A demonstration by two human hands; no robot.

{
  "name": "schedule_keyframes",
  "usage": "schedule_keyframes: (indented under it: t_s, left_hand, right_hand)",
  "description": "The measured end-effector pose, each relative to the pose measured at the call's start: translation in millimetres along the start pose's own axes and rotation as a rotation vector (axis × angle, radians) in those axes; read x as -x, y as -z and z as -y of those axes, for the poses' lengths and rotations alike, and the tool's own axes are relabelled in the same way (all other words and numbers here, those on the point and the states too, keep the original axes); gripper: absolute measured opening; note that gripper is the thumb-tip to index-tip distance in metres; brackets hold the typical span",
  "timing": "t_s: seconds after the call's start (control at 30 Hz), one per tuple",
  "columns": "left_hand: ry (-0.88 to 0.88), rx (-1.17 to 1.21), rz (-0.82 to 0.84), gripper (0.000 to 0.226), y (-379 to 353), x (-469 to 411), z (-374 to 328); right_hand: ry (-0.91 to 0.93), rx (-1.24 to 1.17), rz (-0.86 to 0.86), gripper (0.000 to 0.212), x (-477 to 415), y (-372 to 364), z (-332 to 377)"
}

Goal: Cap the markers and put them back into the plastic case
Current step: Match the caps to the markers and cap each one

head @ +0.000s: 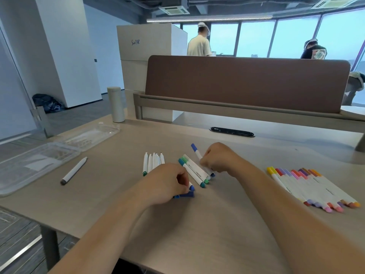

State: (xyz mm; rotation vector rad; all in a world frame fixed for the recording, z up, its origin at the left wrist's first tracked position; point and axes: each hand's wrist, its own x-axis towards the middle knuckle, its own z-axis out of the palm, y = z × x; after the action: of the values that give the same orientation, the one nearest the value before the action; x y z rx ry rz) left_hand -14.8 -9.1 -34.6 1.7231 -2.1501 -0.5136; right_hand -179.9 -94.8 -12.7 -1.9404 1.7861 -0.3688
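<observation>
Works over a pale counter [217, 224] with both hands down among the markers, the two hands near each other but not touching. Grips with the right hand [217, 157], fingers curled, the white barrel of a blue-capped marker [195, 150], blue end angled up and away towards the far edge. Pinches with the left hand [169, 180], also curled, a blue-ended marker [191, 188] low against the counter, with a dark blue cap [185, 195] just beneath the fingertips; cannot tell whether that cap touches the marker. Between the two hands, a few green and teal markers [194, 173], capped, lying slantwise side by side and touching one another. Just beyond the left hand, a cluster of uncapped white markers [153, 162], tips pointing away, near ends partly hidden by the knuckles. Farther left and well apart, a single marker [74, 170] with a grey end, alone on the surface. At the counter's left edge, the clear plastic case [39, 155] lying open, its far half [92, 135] spread flat towards the back; contents hard to read through the glare. To the right, near the right forearm, a tidy row of capped markers [312, 187] in yellow, red, pink, purple and orange, barrels touching. At the back, a pale tumbler [117, 104] upright near the case, a dark oval cable slot [232, 132], and a brown divider panel [246, 84]; beyond it, two people [198, 44] standing by the windows.
</observation>
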Motion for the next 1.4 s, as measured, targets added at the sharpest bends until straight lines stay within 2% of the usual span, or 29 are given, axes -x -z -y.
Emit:
schedule_keyframes:
  t_s: [0.07, 0.17, 0.27, 0.4, 0.63, 0.73, 0.87, 1.1, 1.27, 1.33, 1.4]
  left_hand:
    - [0.025, 0.114, -0.096, 0.005, 3.0, -0.9, 0.5]
    - [0.153, 0.387, -0.319, 0.01, 11.4, -4.4, 0.2]
    - [0.258, 0.531, -0.392, 0.022, 21.2, -7.5, 1.4]
    - [0.246, 0.506, -0.351, 0.018, 24.0, -5.3, 4.5]
    - [0.237, 0.569, -0.363, 0.018, 21.7, -4.4, -2.2]
    - [0.233, 0.621, -0.318, 0.013, 26.2, -1.7, -2.3]
    - [0.212, 0.564, -0.279, 0.013, 24.9, -1.1, -2.4]
    - [0.222, 0.504, -0.306, 0.014, 19.4, -6.0, -2.4]
    - [0.236, 0.378, -0.336, 0.009, 24.6, -3.4, -5.2]
    - [0.212, 0.357, -0.293, 0.005, 30.5, 1.6, -4.3]
    - [0.163, 0.346, -0.176, 0.006, 34.5, 7.9, -6.4]
  right_hand:
    - [0.061, -0.125, 0.07, 0.017, 12.6, 5.5, 2.2]
    - [0.194, -0.216, 0.21, 0.011, 34.3, 12.1, 5.4]
    - [0.281, -0.187, 0.327, 0.01, 49.7, 13.9, 9.4]
    - [0.343, -0.1, 0.285, 0.007, 58.7, 12.0, 17.5]
    - [0.431, 0.103, 0.141, 0.019, 57.3, 1.6, 36.9]
    - [0.469, 0.104, 0.074, 0.023, 56.3, -0.5, 36.9]
    - [0.489, 0.071, 0.021, 0.027, 52.2, -5.5, 29.3]
    - [0.471, 0.103, -0.032, 0.031, 48.9, -11.4, 23.1]
    - [0.366, 0.268, 0.058, 0.041, 49.2, 0.5, 18.7]
    - [0.315, 0.286, 0.081, 0.034, 46.2, 8.7, 12.0]
    - [0.269, 0.25, 0.053, 0.025, 42.9, 15.8, 6.0]
